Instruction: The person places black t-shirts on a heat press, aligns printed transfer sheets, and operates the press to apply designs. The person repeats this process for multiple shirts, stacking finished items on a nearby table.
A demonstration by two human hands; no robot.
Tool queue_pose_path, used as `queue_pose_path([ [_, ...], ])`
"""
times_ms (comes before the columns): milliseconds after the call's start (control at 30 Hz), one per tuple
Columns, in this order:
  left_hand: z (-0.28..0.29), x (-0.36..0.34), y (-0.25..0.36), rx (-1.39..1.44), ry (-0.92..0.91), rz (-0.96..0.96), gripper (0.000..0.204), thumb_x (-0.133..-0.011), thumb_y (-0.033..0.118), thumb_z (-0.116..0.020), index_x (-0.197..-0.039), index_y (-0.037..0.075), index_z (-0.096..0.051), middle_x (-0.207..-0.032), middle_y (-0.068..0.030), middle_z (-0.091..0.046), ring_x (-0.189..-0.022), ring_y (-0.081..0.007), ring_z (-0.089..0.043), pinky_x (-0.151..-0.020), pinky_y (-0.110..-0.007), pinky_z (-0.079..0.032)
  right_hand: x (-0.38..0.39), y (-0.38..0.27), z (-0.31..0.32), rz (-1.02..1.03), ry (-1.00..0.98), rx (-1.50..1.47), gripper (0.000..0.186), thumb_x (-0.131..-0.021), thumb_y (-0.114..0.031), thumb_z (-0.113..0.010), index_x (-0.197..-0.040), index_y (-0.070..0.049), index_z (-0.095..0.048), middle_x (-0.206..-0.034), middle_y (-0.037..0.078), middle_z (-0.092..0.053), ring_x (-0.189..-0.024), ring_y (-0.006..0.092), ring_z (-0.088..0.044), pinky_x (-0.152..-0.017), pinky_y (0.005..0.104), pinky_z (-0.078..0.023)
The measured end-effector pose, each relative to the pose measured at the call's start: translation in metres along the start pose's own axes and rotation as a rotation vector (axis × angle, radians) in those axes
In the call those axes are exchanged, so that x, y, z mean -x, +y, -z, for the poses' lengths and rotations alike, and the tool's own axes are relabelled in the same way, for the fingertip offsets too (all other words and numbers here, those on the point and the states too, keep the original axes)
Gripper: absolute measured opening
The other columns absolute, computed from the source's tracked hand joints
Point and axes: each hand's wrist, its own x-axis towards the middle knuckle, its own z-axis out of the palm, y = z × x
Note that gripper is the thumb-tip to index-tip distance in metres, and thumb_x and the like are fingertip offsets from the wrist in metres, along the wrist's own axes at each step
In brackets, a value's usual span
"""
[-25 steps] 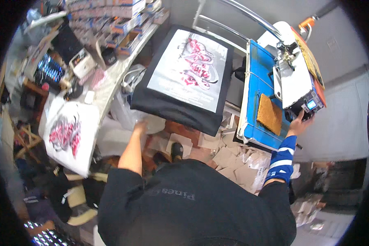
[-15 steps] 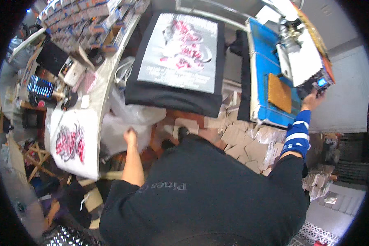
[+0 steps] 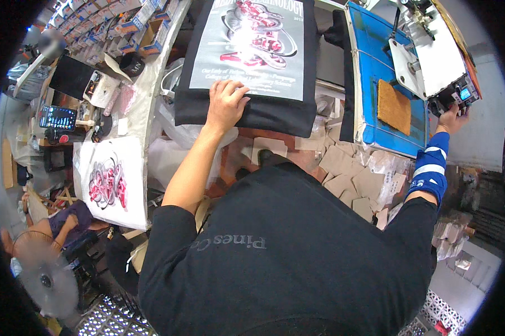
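A black T-shirt [image 3: 188,106] lies stretched flat ahead of me, with a grey sheet [image 3: 207,59] on it bearing a red and white design and pale lettering. My left hand [image 3: 228,105] rests palm down at the sheet's near edge, fingers slightly bent and apart on the shirt. Out at the right, my right hand [image 3: 452,119] is closed at the front end of the white swing-out head [image 3: 437,56] of a heat press, just below its control box [image 3: 457,95] with a small lit blue screen. The part inside that grip is mostly hidden.
Right of the shirt is a blue-topped table [image 3: 370,67] with a brown pad [image 3: 394,107]. A white printed sheet [image 3: 108,182] hangs over the left bench, near a phone [image 3: 57,118]. Cardboard pieces [image 3: 348,173] cover the floor. A fan [image 3: 42,280] and another person [image 3: 62,229] are at lower left.
My left hand has moved up and forward from beside my body onto the sheet's near edge. My right hand stays at the press head. The whole view has shifted slightly.
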Motion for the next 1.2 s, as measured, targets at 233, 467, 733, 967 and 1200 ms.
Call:
queue_pose_path([
  [233, -0.015, -0.003, -0.003, -0.040, -0.070, 0.025, 0.022, -0.080, 0.015, -0.083, -0.100, 0.015, -0.074, -0.108, 0.0014, -0.071, -0.114, -0.0222, -0.063, -0.110, -0.051, -0.037, 0.007, -0.004, -0.003, -0.009, 0.018, -0.112, 0.064, -0.094, -0.020, -0.072, -0.144, 0.009, -0.044, -0.134, 0.022, -0.060, -0.111, 0.0288, -0.067, -0.096, 0.0379, -0.055],
  [467, -0.013, -0.011, 0.000, -0.074, -0.094, 0.001, 0.022, -0.079, 0.016, -0.083, -0.099, 0.016, -0.074, -0.109, 0.0012, -0.070, -0.116, -0.0232, -0.062, -0.111, -0.051, -0.037, 0.011, -0.001, -0.001, -0.018, 0.073, -0.011, 0.063, -0.093, -0.027, -0.072, -0.139, 0.009, -0.049, -0.130, 0.021, -0.062, -0.106, 0.0284, -0.069, -0.094, 0.0381, -0.056],
  [733, 0.006, -0.009, 0.003, -0.013, 0.075, 0.099, 0.021, -0.078, 0.013, -0.080, -0.098, 0.015, -0.075, -0.115, -0.0044, -0.068, -0.117, -0.0283, -0.061, -0.110, -0.050, -0.037, 0.003, 0.003, 0.012, 0.338, 0.090, 0.787, 0.062, -0.095, -0.039, -0.073, -0.136, 0.005, -0.060, -0.138, 0.027, -0.061, -0.129, 0.0436, -0.056, -0.113, 0.0516, -0.042],
  [967, 0.027, -0.001, 0.015, -0.208, -0.179, -0.084, 0.042, -0.088, 0.028, -0.072, -0.128, 0.014, -0.068, -0.134, -0.0081, -0.063, -0.129, -0.0295, -0.055, -0.115, -0.059, -0.032, 0.321, -0.194, -0.061, 0.236, -0.762, 0.034, 0.034, -0.094, -0.012, -0.070, -0.124, 0.002, -0.064, -0.120, 0.021, -0.067, -0.117, 0.0365, -0.063, -0.105, 0.0445, -0.049],
  [1200, -0.006, 0.028, 0.035, -0.294, -0.256, 0.004, 0.059, -0.087, 0.040, -0.074, -0.138, 0.012, -0.064, -0.138, -0.0111, -0.059, -0.133, -0.0307, -0.051, -0.121, -0.062, -0.022, 0.430, -0.141, -0.080, -0.556, -1.019, -0.186, 0.055, -0.106, -0.028, -0.062, -0.148, 0.005, -0.050, -0.146, 0.021, -0.056, -0.134, 0.0337, -0.054, -0.114, 0.0413, -0.042],
])
